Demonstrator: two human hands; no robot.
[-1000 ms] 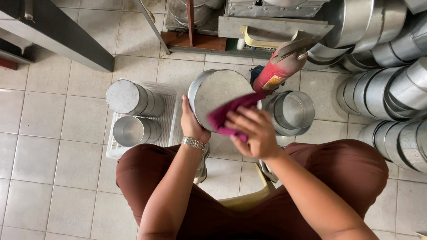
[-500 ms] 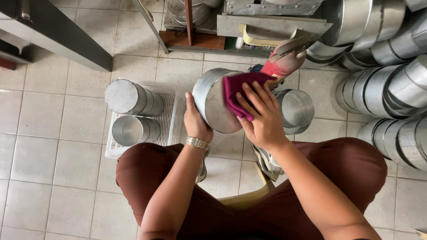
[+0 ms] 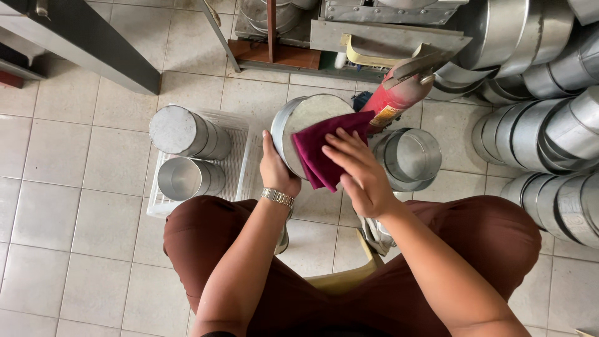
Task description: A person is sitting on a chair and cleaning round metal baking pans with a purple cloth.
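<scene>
Your left hand [image 3: 276, 170] grips the round metal tin [image 3: 306, 122] while your right hand [image 3: 359, 175], fingers spread, presses the maroon cloth [image 3: 318, 156] against it.

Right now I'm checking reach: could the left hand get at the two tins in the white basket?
Probably yes: the tins lie close beside the left hand, nothing between, but it holds a pan.

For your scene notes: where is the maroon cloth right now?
Centre of the head view: the maroon cloth lies under the right hand, against the round metal tin.
</scene>
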